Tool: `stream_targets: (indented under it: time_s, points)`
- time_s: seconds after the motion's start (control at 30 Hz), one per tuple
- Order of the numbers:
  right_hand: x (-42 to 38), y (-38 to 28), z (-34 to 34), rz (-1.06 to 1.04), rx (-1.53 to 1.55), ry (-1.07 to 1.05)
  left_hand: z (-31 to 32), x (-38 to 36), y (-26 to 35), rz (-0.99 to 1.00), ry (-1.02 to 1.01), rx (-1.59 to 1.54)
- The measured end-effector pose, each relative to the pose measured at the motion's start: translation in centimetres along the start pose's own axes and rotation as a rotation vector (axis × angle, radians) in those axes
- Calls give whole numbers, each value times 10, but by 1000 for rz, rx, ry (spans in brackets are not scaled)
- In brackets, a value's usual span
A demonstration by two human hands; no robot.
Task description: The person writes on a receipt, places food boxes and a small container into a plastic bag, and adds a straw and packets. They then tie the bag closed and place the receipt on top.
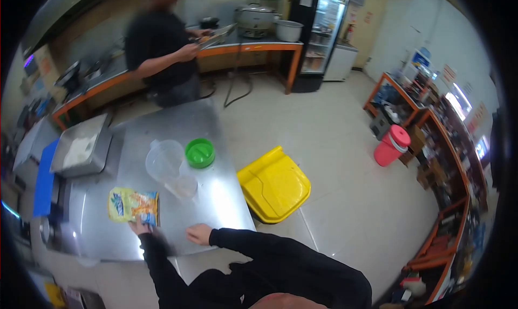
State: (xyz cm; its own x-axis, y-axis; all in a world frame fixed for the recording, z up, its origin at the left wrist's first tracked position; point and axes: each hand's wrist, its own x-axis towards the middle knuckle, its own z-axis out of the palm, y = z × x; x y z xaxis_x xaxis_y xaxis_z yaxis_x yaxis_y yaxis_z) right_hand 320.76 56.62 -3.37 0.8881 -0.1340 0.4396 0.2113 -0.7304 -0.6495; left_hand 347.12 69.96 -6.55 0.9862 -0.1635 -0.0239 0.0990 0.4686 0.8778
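Observation:
A yellow and orange printed pouch (131,204) with a blue end lies on the steel table (113,239). My left hand (140,226) grips its lower edge, the thumb over the front. Near the table's front edge, my right hand (199,234) rests with its fingers curled in and nothing visible in it. Beyond the pouch is a clear plastic pitcher (163,159). A smaller clear container (186,186), its contents hard to make out, is close to the pitcher. To the pitcher's right sits a round green lid (200,153).
A steel pan (81,147) of white powder stands at the table's left, beside a blue board (45,182). A yellow lidded bin (275,185) adjoins the right edge. Across the table, a person (164,50) holds something flat. A red cooler (391,145) stands near the shelves.

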Motion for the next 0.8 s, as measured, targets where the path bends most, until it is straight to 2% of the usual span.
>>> stream_targets:
  time_s: [0.13,0.27,0.37,0.47,0.53,0.63,0.73,0.8]
  points:
    - [-23,1,-19,91,168,42,17,-41,28,-40,194,98]
    - [-59,-19,-43,207,311,16,15,-75,31,25,173,92]
    - [-77,-15,-48,97,277,28,15,-97,25,54,93,47]
    - [-83,-14,-46,21,242,58,29,-117,27,-55,144,114]
    - [-80,-13,-46,-19,208,56,17,-102,11,-78,17,25]
    - [-81,-16,-48,-14,158,3,23,-90,4,-106,31,60]
    - [-84,-15,-41,6,130,48,22,-79,-4,-132,79,136]
    - [-85,-14,-35,20,65,85,9,-66,-14,-135,69,333]
